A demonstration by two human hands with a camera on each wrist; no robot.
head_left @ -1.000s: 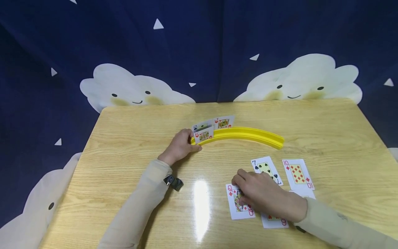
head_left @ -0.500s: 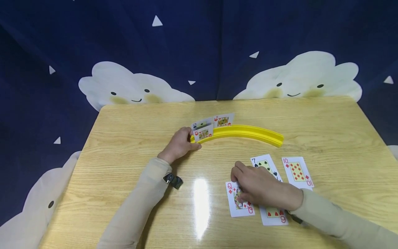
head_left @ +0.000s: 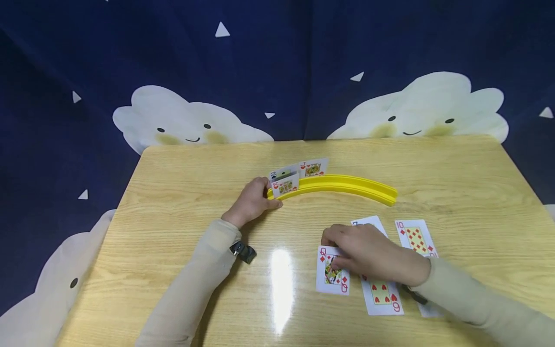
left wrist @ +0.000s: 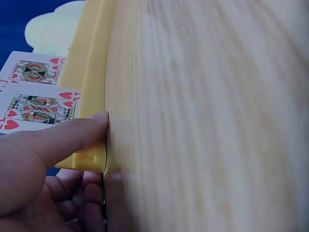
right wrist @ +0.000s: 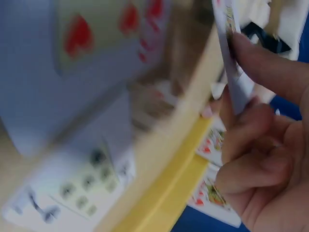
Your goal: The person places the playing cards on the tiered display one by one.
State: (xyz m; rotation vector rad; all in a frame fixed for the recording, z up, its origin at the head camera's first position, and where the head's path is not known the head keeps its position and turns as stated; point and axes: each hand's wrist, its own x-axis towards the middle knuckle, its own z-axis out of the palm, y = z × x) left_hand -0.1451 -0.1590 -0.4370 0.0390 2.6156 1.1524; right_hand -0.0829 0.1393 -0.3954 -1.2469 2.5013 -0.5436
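My left hand [head_left: 251, 200] grips the left end of a curved yellow card holder [head_left: 347, 183], its thumb [left wrist: 82, 135] lying on the front edge. Standing in the holder's left part are a king of hearts [head_left: 284, 187], a jack of hearts [head_left: 315, 168] and a black-suit card [head_left: 279, 172] partly hidden behind the king. Over the loose cards at the right, my right hand [head_left: 375, 253] pinches a queen of diamonds [head_left: 331, 279] between thumb and fingers. In the right wrist view that card [right wrist: 236, 89] is seen nearly edge-on, raised off the table.
Face up around the right hand lie a seven of spades [head_left: 368, 220], a ten of diamonds [head_left: 415, 236] and a six or nine of hearts [head_left: 381, 299]. Another card [head_left: 430, 310] is mostly under the right sleeve. A dark blue curtain [head_left: 269, 58] hangs behind the wooden table [head_left: 182, 168].
The queen of diamonds has come up off the table in my right hand, shifting slightly away from me and turning a little. My left hand and the holder stay in place.
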